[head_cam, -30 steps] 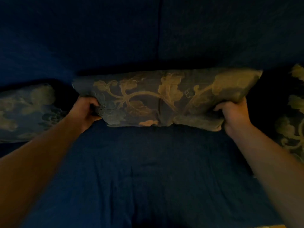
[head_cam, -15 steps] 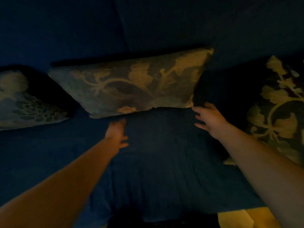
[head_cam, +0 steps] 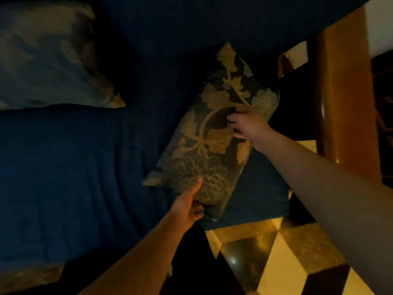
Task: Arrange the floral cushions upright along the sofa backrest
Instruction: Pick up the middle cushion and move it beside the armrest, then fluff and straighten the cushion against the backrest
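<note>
A dark floral cushion with gold leaves lies tilted at the right end of the blue sofa seat, one corner pointing up at the backrest. My left hand grips its lower near edge, thumb on top. My right hand holds its upper right side, fingers pressed into the fabric. A second floral cushion, paler in this light, leans against the backrest at the upper left.
A wooden armrest or post rises at the right of the sofa. Glossy yellow and dark floor tiles show below the seat's front edge. Another patterned corner lies at the bottom left.
My view has swung to the right end of the sofa. Both hands were free above the seat half a second ago; now they grip the right cushion.
</note>
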